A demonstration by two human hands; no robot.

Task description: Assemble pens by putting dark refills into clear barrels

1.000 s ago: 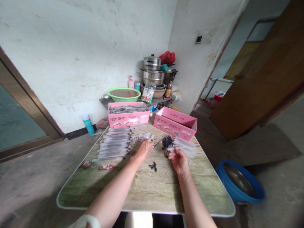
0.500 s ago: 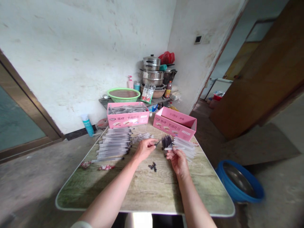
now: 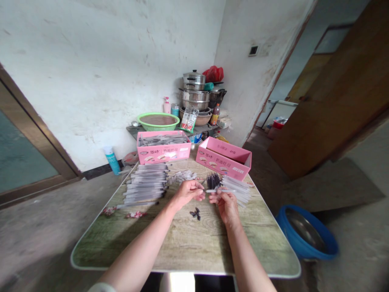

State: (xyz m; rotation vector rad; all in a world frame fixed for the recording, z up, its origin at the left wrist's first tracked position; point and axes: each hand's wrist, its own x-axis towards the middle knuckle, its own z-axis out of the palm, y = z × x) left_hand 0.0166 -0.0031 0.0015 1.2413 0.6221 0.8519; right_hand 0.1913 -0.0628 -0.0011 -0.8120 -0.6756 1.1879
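Observation:
My right hand (image 3: 226,205) grips a translucent pen barrel (image 3: 221,190) between thumb and fingers, one end pointing left. Just across from that end, my left hand (image 3: 191,191) is closed in a pinch on a small dark pointed piece, mostly hidden by the fingers. A bundle of dark slim pieces (image 3: 213,181) lies beyond my right hand, beside a pile of clear barrels (image 3: 238,187). Several small black caps (image 3: 195,213) lie on the wood-patterned table (image 3: 194,247) nearer to me. To the left is a wide stack of pens (image 3: 146,184) with dark ends.
Behind the piles stand a pink box (image 3: 164,155) holding many pens and a second pink box (image 3: 223,160). Small pale pieces (image 3: 184,175) lie between the stacks. A shelf behind carries a green basin (image 3: 158,127) and pots (image 3: 194,95). A blue tub (image 3: 331,247) sits right of the table.
My hands have come closer together. The barrel in my right hand now lies more level, its left end near my left fingers. The dark piece has become harder to see.

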